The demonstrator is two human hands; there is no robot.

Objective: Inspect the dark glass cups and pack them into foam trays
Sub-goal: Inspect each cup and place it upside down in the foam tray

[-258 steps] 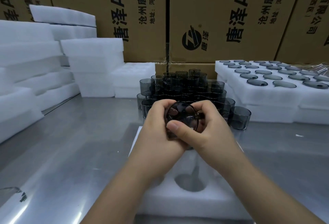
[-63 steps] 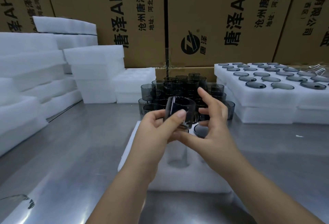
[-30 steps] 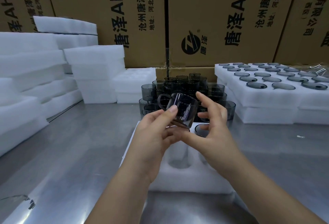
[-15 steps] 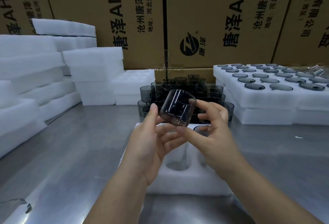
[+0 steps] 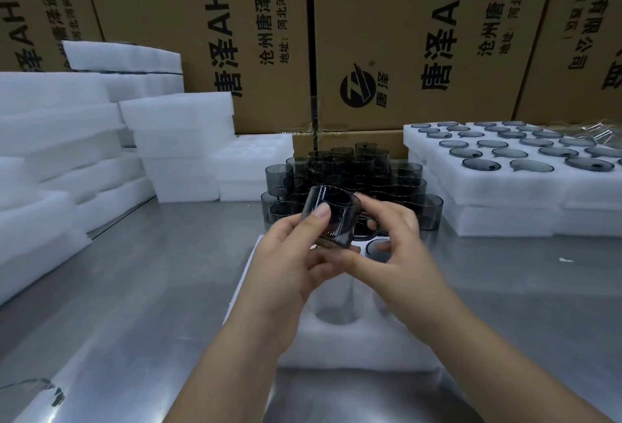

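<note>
A dark smoky glass cup (image 5: 336, 220) with a handle on its right side is held upright, slightly tilted, between both hands above a white foam tray (image 5: 353, 345). My left hand (image 5: 289, 264) grips its left wall with the thumb on the glass. My right hand (image 5: 397, 247) holds its right side and base. The tray has an empty round pocket (image 5: 336, 311) near me, and another dark cup (image 5: 378, 249) sits in a far pocket, partly hidden by my right fingers. A stacked cluster of dark cups (image 5: 350, 173) stands behind the tray.
A filled foam tray (image 5: 505, 183) with several packed cups sits at the right on more foam. Stacks of white foam trays (image 5: 101, 153) fill the left side. Brown cardboard boxes (image 5: 387, 35) form a wall behind. The metal table (image 5: 134, 288) shines underneath.
The cup has come down from its raised, sideways tilt to a more upright pose closer to the tray, its handle now on the right. Both hands lowered with it.
</note>
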